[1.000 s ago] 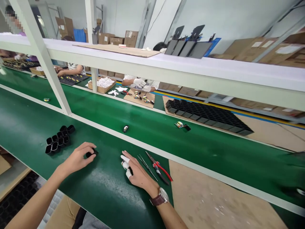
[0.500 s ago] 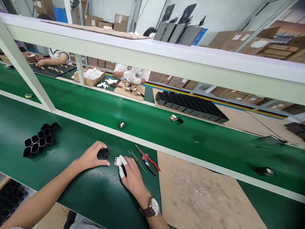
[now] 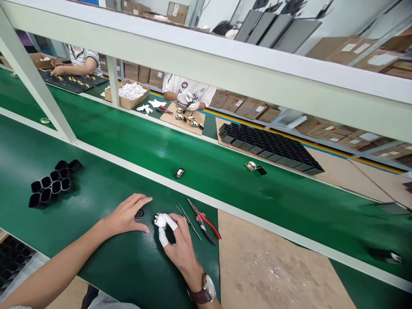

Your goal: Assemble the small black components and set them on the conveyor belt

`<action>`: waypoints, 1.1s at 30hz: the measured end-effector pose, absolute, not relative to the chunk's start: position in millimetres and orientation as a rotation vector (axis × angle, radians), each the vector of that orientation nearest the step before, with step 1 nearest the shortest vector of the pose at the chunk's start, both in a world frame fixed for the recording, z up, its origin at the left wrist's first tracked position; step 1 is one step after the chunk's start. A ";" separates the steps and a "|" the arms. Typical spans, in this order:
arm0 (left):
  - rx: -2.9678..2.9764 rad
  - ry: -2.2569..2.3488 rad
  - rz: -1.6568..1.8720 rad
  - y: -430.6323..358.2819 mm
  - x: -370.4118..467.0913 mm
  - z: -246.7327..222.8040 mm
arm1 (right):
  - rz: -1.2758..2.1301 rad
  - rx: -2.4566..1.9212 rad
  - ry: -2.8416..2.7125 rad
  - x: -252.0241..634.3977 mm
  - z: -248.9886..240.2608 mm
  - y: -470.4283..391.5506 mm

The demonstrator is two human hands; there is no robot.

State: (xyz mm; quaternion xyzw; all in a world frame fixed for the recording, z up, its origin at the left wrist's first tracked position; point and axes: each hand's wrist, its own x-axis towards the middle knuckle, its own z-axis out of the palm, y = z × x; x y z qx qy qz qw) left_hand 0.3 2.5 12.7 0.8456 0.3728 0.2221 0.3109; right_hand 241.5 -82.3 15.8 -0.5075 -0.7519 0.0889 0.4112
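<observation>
My left hand [image 3: 128,218] rests on the green bench with thumb and fingers apart, curved around a small black plastic piece [image 3: 139,213] without visibly gripping it. Just to its right, my right hand [image 3: 178,242] pinches a small circuit board with a white pad [image 3: 160,220] between thumb and index finger. White finger cots cover those two fingers. Beyond that hand lie metal tweezers [image 3: 189,221] and red-and-black long-nose pliers [image 3: 203,221]. A cluster of black open-topped housings [image 3: 50,185] stands at the left of the bench.
Past a pale rail, a green conveyor [image 3: 144,150] carries a black device [image 3: 180,173], a board with a black part [image 3: 255,167] and another black housing [image 3: 384,255]. A cardboard sheet [image 3: 273,262] covers the bench at right. Two co-workers sit opposite, behind a white frame [image 3: 193,60].
The camera view has shifted. Items on the conveyor have slid right relative to the bench. My left fingers now cover more of the black piece, and my right hand still holds the board, slightly turned.
</observation>
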 end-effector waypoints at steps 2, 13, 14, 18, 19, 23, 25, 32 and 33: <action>2.186 0.908 0.504 6.6 -9.6 22.2 | 0.225 -1.287 -1.895 241.9 18.5 -82.6; 2.170 0.794 0.501 7.6 -8.2 17.6 | 0.209 -1.245 -1.895 232.3 28.1 -94.5; 2.202 0.785 0.543 5.8 -5.0 15.0 | 0.203 -1.235 -1.912 230.0 29.2 -94.9; 2.268 0.771 0.585 0.6 1.4 10.5 | 0.158 -1.231 -1.979 223.5 31.9 -94.4; 2.277 0.772 0.578 -0.1 1.8 10.3 | 0.153 -1.233 -1.993 222.5 32.3 -94.0; 2.317 0.761 0.547 -1.5 2.2 9.0 | 0.138 -1.236 -2.028 219.5 33.6 -92.4; 2.333 0.761 0.540 -1.7 2.4 7.7 | 0.134 -1.246 -2.038 217.8 34.7 -91.4; 2.314 0.746 0.581 -2.6 3.8 7.7 | 0.119 -1.293 -2.098 212.6 39.5 -88.3; 2.322 0.744 0.588 -2.8 4.0 8.0 | 0.111 -1.302 -2.112 212.3 40.2 -87.9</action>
